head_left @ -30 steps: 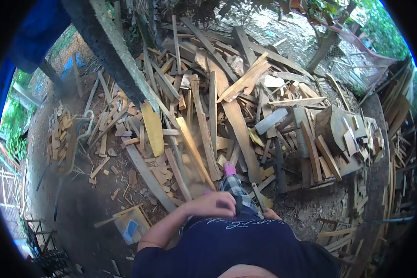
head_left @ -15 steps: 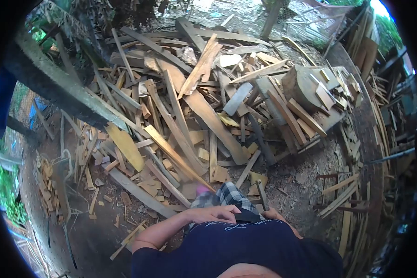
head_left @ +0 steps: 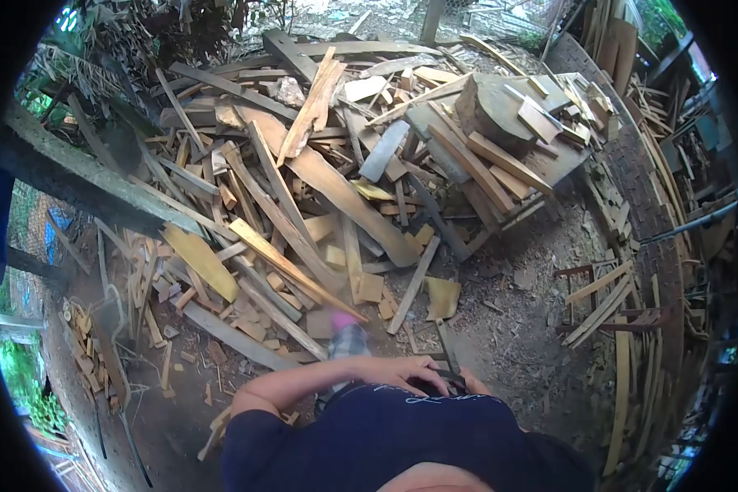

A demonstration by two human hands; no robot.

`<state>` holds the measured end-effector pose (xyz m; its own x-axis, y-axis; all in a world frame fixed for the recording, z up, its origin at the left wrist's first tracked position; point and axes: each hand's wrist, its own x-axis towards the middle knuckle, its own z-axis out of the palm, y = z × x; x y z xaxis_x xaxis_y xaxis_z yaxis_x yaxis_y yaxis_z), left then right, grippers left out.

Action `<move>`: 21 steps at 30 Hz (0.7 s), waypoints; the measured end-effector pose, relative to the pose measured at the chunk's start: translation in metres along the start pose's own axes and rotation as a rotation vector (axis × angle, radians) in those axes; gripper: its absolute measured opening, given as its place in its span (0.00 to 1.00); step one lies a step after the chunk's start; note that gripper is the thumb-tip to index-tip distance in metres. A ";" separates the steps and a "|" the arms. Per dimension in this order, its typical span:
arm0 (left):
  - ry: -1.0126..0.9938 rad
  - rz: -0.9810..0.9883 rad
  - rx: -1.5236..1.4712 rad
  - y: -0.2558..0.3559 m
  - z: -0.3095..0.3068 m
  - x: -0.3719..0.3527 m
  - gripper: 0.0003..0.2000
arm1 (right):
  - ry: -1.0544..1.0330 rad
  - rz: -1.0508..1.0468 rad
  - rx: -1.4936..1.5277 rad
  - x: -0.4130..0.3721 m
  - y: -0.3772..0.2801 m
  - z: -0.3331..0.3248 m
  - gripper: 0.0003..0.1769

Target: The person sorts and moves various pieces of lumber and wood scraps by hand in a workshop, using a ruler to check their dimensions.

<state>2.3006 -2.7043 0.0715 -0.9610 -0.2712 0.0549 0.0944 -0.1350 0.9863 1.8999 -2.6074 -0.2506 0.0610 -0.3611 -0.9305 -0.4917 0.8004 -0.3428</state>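
My left hand [head_left: 403, 373] is in front of my waist, fingers curled over a black item [head_left: 451, 379] that is partly hidden by my shirt. Close beside it on the right, my right hand [head_left: 473, 383] is mostly covered by the shirt. From it a narrow, dark grey, blade-like tool [head_left: 448, 346] points up and forward; I cannot tell its exact kind. In front of my legs, a long yellowish wood strip [head_left: 291, 271] slants down to my pink-shod foot [head_left: 343, 321]. A pale square wood offcut [head_left: 443, 298] lies on the dirt ahead of the tool.
A large heap of planks and offcuts [head_left: 336, 184] spreads ahead. Behind it to the right, a thick log block [head_left: 492, 115] rests among boards. A big beam [head_left: 90, 176] slants in from the left. At right are a rusty metal frame [head_left: 607, 305] and stacked strips [head_left: 623, 394].
My view has shifted, so the wood heap sits further up and left. My left hand has moved right, closer to my right hand; the grey tool now leans more to the left.
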 end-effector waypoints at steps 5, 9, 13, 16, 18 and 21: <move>0.011 0.004 0.020 0.011 0.045 0.064 0.25 | 0.058 -0.151 -0.063 -0.031 0.061 -0.011 0.19; -0.146 -0.052 0.033 0.010 0.092 0.121 0.24 | 0.113 -0.267 -0.005 -0.054 0.104 -0.013 0.22; -0.121 -0.085 0.086 -0.010 0.121 0.165 0.24 | 0.186 -0.283 0.069 -0.082 0.150 -0.016 0.23; -0.128 -0.037 0.071 -0.003 0.132 0.196 0.25 | 0.249 -0.234 0.117 -0.102 0.182 -0.019 0.23; -0.215 0.106 -0.072 -0.003 0.141 0.213 0.20 | 0.284 -0.204 0.143 -0.115 0.196 -0.023 0.23; -0.342 -0.007 -0.183 -0.011 0.145 0.225 0.14 | 0.326 -0.167 0.171 -0.125 0.216 -0.031 0.23</move>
<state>2.0456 -2.6253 0.0958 -0.9901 0.0594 0.1276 0.1030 -0.3119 0.9445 1.7593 -2.4047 -0.2043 -0.1648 -0.6039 -0.7799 -0.3455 0.7759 -0.5278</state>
